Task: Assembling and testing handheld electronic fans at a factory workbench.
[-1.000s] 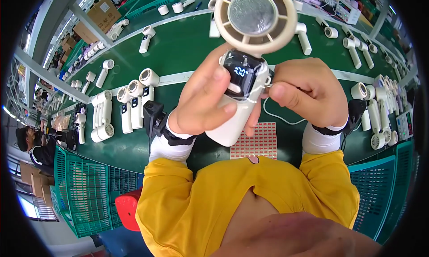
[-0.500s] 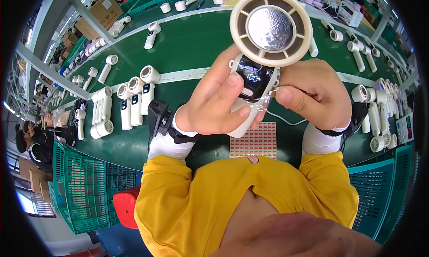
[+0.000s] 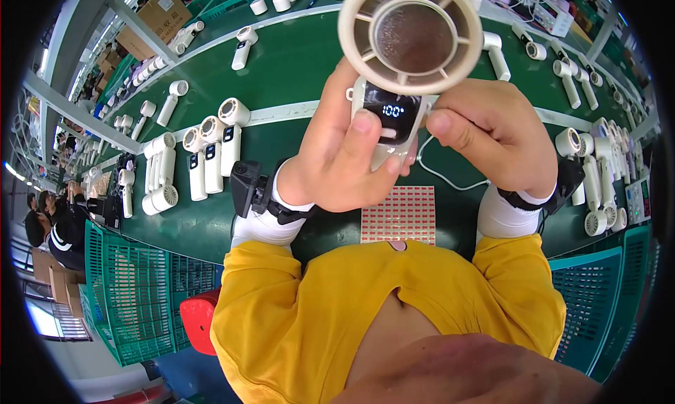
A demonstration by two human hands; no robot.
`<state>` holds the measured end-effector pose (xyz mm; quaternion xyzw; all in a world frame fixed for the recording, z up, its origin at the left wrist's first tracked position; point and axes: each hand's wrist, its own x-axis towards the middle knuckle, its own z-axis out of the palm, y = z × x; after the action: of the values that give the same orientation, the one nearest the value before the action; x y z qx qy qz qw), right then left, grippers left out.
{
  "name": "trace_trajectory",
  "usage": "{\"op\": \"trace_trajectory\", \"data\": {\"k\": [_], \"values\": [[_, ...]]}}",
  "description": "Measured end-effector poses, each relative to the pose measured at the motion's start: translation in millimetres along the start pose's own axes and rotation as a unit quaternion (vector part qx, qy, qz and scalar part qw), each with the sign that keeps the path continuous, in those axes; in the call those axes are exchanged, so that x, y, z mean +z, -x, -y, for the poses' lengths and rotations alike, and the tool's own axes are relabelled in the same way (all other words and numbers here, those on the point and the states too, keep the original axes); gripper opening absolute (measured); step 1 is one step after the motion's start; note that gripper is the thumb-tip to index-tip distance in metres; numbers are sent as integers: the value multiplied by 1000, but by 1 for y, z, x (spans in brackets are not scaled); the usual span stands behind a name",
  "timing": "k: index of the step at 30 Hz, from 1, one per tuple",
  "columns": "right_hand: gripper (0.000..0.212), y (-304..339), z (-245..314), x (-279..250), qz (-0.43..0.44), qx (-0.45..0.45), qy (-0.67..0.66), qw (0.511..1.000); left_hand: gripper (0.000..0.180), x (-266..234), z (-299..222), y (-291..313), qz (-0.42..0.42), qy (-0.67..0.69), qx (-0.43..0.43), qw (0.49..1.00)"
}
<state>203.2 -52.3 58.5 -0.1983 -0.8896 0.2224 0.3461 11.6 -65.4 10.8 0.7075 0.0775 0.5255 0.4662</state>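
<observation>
Green lattice plastic basket (image 3: 133,298): near left, beside the desk edge; contents indistinct. Teal perforated plastic basket (image 3: 587,298): near right; contents indistinct. Flat green desk (image 3: 302,74): a stretch of surface separates the hands from a small white fan (image 3: 242,51) at far left. Cream handheld fan with round grille and black display (image 3: 408,86): raised above the desk. Left hand (image 3: 348,158): fingers grasp the fan's handle. Right hand (image 3: 496,133): fingers curled at its right side; grip cannot be determined.
</observation>
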Motion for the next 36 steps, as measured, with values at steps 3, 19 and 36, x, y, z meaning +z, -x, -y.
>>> {"op": "trace_trajectory", "data": {"k": [3, 19, 36], "values": [[29, -6, 1, 11, -53, 29, 6, 998, 57, -4, 6, -4, -10, -84, 52, 995], [32, -17, -11, 28, -78, 70, -67, 992, 62, -18, 24, -1, -49, -476, 283, 831], [28, -6, -3, 13, -60, 67, 10, 996, 60, -18, -14, 1, -162, -2, -43, 986]]}}
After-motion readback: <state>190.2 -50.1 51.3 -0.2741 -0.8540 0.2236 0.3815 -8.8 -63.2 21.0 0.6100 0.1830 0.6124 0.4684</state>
